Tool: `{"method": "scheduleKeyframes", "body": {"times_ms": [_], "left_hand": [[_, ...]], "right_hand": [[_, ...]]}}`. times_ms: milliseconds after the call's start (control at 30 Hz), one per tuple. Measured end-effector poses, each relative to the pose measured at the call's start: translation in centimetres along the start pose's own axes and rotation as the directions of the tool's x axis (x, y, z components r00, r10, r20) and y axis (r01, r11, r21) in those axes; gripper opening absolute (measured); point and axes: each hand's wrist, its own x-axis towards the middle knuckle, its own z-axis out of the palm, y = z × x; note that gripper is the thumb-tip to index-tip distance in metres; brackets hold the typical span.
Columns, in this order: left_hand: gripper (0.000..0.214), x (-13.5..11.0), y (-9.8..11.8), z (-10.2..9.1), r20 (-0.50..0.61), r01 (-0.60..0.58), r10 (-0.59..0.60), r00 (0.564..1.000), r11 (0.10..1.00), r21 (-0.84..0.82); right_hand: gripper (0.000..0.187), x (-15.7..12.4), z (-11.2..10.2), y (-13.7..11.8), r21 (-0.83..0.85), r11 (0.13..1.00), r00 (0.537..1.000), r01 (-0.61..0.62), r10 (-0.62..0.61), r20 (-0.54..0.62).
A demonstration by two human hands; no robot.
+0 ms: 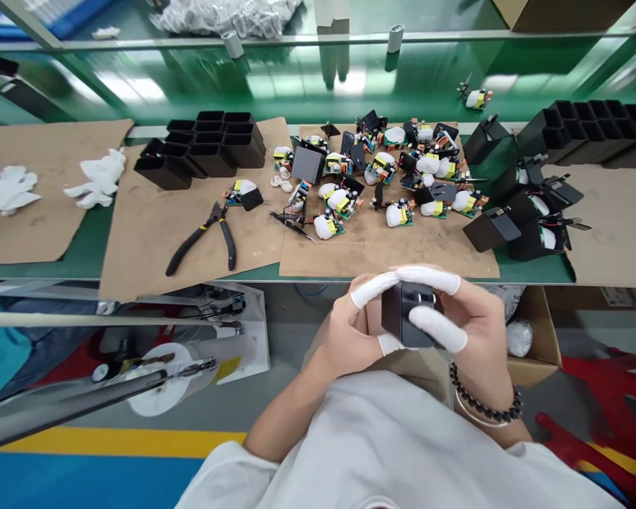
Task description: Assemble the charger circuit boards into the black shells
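Close in front of my body, a black power adapter [395, 314] is held between both hands. My left hand [344, 332] grips its left side, with white-covered fingertips on the top and bottom edges. On the other side, my right hand [471, 322] is closed round it, its white-covered thumb lying across the end face with the metal prongs. Beyond the hands, several circuit boards [400, 214] with white blobs and yellow parts lie on a cardboard sheet [344, 258]. To the right of them stand partly filled black cases [492, 230].
Black-handled cutting pliers [201, 240] lie spread on the left cardboard, below a block of open black housings [209, 152]. White gloves [99, 177] rest farther left. More housings [577, 131] stand at the right. An open carton [535, 346] sits below the bench edge at right.
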Motion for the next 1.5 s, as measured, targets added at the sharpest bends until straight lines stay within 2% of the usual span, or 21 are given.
{"method": "scheduleKeyframes", "body": {"times_ms": [67, 133, 167, 267, 433, 500, 567, 633, 700, 800, 900, 1000, 1033, 1100, 1167, 1233, 1300, 1333, 1367, 1433, 1500], "left_hand": [[0.078, -0.2, 0.1, 0.0, 0.018, -0.003, 0.004, 1.0, 0.999, -0.054], [0.079, -0.5, 0.1, 0.1, 0.021, 0.016, -0.014, 1.0, 0.994, -0.106], [0.079, -0.6, 0.1, 0.1, 0.021, 0.031, -0.029, 0.999, 0.993, -0.111], [0.076, -0.9, 0.3, 0.3, 0.037, 0.094, -0.091, 0.995, 0.993, -0.069], [0.076, -1.1, 1.0, 0.3, 0.009, 0.17, -0.17, 0.985, 0.985, -0.003], [0.074, -1.1, 1.3, 0.3, -0.038, 0.151, -0.149, 0.988, 0.987, 0.057], [0.07, -0.8, 1.6, 0.3, -0.105, 0.091, -0.074, 0.992, 0.981, 0.172], [0.067, -0.5, 1.8, 0.4, -0.164, 0.044, 0.006, 0.986, 0.954, 0.296], [0.065, -0.2, 1.9, 0.4, -0.193, 0.036, 0.034, 0.981, 0.936, 0.35], [0.064, 0.0, 2.1, 0.5, -0.191, 0.066, -0.003, 0.982, 0.944, 0.323], [0.064, -0.2, 2.1, 0.6, -0.194, 0.082, -0.022, 0.981, 0.949, 0.305], [0.058, -0.3, 2.1, 0.6, -0.224, 0.074, -0.012, 0.975, 0.96, 0.269], [0.055, -0.3, 2.1, 0.6, -0.23, 0.092, -0.042, 0.972, 0.972, 0.215], [0.052, 0.1, 1.9, 0.3, -0.197, 0.195, -0.192, 0.962, 0.981, 0.0], [0.053, 0.6, 1.7, -0.3, -0.083, 0.379, -0.417, 0.905, 0.88, -0.287], [0.054, 1.2, 1.5, -0.9, 0.101, 0.572, -0.613, 0.784, 0.649, -0.502], [0.054, 1.6, 1.2, -1.3, 0.29, 0.699, -0.705, 0.647, 0.395, -0.597], [0.056, 1.7, 1.2, -1.4, 0.368, 0.733, -0.714, 0.596, 0.296, -0.613], [0.059, 1.7, 1.2, -1.4, 0.422, 0.749, -0.707, 0.568, 0.23, -0.622], [0.064, 1.7, 1.2, -1.4, 0.439, 0.732, -0.687, 0.58, 0.203, -0.65], [0.067, 1.7, 1.2, -1.4, 0.381, 0.686, -0.677, 0.629, 0.254, -0.682]], "right_hand": [[0.019, 0.7, -0.3, -0.9, -0.036, 0.999, 0.999, -0.031, 0.032, 0.02], [0.01, 1.1, -0.3, -1.5, -0.037, 0.998, 0.998, -0.057, 0.058, 0.003], [0.01, 1.3, -0.2, -1.7, -0.029, 0.997, 0.997, -0.069, 0.069, -0.016], [0.027, 1.7, 0.0, -1.8, -0.005, 0.992, 0.99, -0.129, 0.129, -0.062], [0.031, 2.1, -0.3, -1.2, 0.092, 0.973, 0.976, -0.212, 0.215, -0.024], [0.033, 2.0, -0.5, -0.4, 0.148, 0.971, 0.978, -0.187, 0.199, -0.069], [0.035, 1.8, -0.7, 0.5, 0.192, 0.967, 0.977, -0.166, 0.188, -0.105], [0.039, 1.5, -0.8, 1.4, 0.201, 0.965, 0.974, -0.171, 0.196, -0.116], [0.043, 1.2, -0.7, 2.1, 0.177, 0.966, 0.97, -0.188, 0.211, -0.12], [0.042, 0.9, -0.4, 2.8, 0.135, 0.974, 0.973, -0.183, 0.199, -0.113], [0.03, 1.2, 0.2, 3.2, 0.114, 0.98, 0.975, -0.166, 0.18, -0.129], [0.021, 1.9, 0.5, 4.0, 0.198, 0.964, 0.964, -0.176, 0.209, -0.163], [0.021, 2.1, 0.4, 4.4, 0.246, 0.951, 0.959, -0.187, 0.232, -0.165], [0.023, 2.6, 0.2, 5.3, 0.322, 0.922, 0.95, -0.217, 0.275, -0.147], [0.026, 3.0, -0.1, 6.1, 0.329, 0.914, 0.949, -0.237, 0.291, -0.123], [0.029, 3.3, -0.5, 6.5, 0.293, 0.925, 0.954, -0.243, 0.282, -0.099], [0.03, 3.4, -0.6, 6.7, 0.276, 0.93, 0.959, -0.244, 0.273, -0.071], [0.029, 3.4, -0.6, 6.6, 0.282, 0.926, 0.96, -0.251, 0.276, -0.051], [0.028, 3.5, -0.6, 6.6, 0.296, 0.919, 0.959, -0.261, 0.282, -0.031], [0.023, 3.4, -0.4, 6.5, 0.329, 0.904, 0.956, -0.275, 0.294, -0.009], [0.026, 3.2, -0.1, 6.2, 0.356, 0.898, 0.956, -0.259, 0.29, -0.036]]}}
